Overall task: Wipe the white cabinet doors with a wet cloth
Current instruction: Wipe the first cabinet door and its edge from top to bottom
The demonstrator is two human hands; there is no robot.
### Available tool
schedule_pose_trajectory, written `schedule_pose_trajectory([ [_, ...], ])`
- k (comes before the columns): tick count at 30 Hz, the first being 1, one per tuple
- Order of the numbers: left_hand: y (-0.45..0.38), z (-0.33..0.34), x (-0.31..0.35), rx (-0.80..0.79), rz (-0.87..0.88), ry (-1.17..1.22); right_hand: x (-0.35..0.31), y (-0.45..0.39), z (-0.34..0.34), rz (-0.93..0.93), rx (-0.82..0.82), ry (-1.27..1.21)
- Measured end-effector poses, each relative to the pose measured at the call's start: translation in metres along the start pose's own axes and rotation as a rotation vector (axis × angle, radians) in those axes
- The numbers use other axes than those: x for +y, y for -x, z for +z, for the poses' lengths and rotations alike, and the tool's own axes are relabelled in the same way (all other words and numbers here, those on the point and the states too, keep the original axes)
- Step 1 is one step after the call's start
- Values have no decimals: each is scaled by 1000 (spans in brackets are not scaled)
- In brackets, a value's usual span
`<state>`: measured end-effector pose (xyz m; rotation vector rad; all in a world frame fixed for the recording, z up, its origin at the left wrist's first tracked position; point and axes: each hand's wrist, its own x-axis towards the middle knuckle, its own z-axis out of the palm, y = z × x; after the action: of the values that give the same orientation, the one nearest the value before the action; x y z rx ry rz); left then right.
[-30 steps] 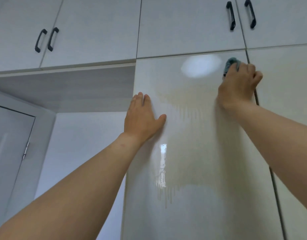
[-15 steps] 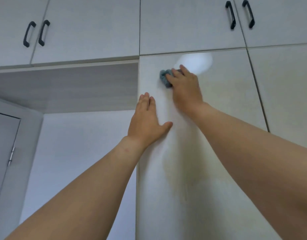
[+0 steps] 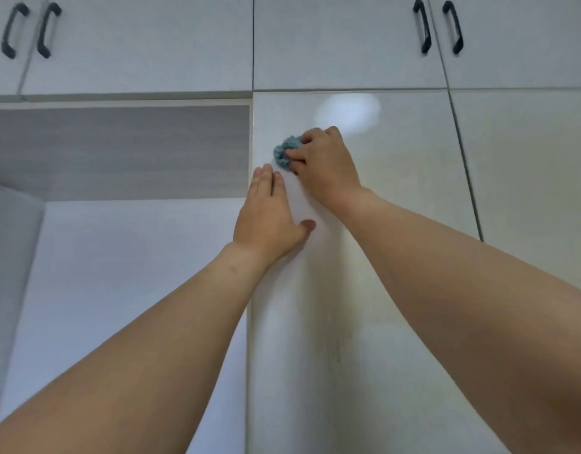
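The right hand (image 3: 325, 162) grips the bunched blue cloth (image 3: 286, 154) against the white cabinet door (image 3: 397, 191) — cloth at its fingertips, just above the left hand (image 3: 269, 214), pressed flat, fingers straight.

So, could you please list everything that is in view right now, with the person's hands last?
glossy tall cabinet doors: two, white, centre and right, side by side
upper cabinet doors: four, white, along the top
door handles: four, black, in two pairs on the upper doors
open niche: one, grey, left of the tall door
wall: one, white, below the niche
cloth: one, blue-grey, bunched against the tall door's upper left
left hand: flat on the tall door's left edge
right hand: grips the cloth
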<state>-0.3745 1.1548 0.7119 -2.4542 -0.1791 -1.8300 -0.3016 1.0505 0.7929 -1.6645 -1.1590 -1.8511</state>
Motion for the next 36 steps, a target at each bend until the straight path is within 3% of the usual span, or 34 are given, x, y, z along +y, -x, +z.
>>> schedule_pose_trajectory([
  [3, 2, -5, 3, -47, -21, -41, 70, 33, -19, 172, 169, 74],
  [6, 2, -7, 14, -92, -68, -37, 127, 51, -48, 715, 405, 127],
  [8, 1, -5, 21, -98, -106, -40, 129, 43, -49, 959, 438, 21],
  [9, 1, -3, 25, -98, -124, -48, 116, 32, -43, 924, 411, -7],
  [10, 2, -1, 28, -96, -136, -57, 94, 24, -36, 772, 323, -94],
  [14, 3, 6, 30, -47, -149, -63, 21, 11, -4, 39, -93, -133],
  [16, 4, 6, 31, -40, -151, -56, 25, 13, -11, -99, -128, -116],
  [19, 6, 6, 34, -60, -166, -50, 83, 23, -34, 28, -10, 72],
  [23, 6, 7, 33, -61, -167, -40, 163, 64, -64, 602, 216, 264],
  [25, 6, 9, 33, -59, -169, -44, 164, 76, -64, 827, 186, 245],
  [27, 6, 9, 34, -57, -165, -50, 131, 73, -54, 709, 127, 174],
  [30, 6, 7, 36, -66, -169, -58, 80, 67, -26, 279, 99, 42],
  [32, 9, 4, 35, -66, -185, -57, 54, 73, -18, 17, -45, -26],
  [34, 18, 1, 34, -68, -200, -45, 60, 82, -26, 16, -76, 41],
  [36, 30, -1, 28, -104, -184, -59, 85, 93, -40, 220, 79, 71],
])
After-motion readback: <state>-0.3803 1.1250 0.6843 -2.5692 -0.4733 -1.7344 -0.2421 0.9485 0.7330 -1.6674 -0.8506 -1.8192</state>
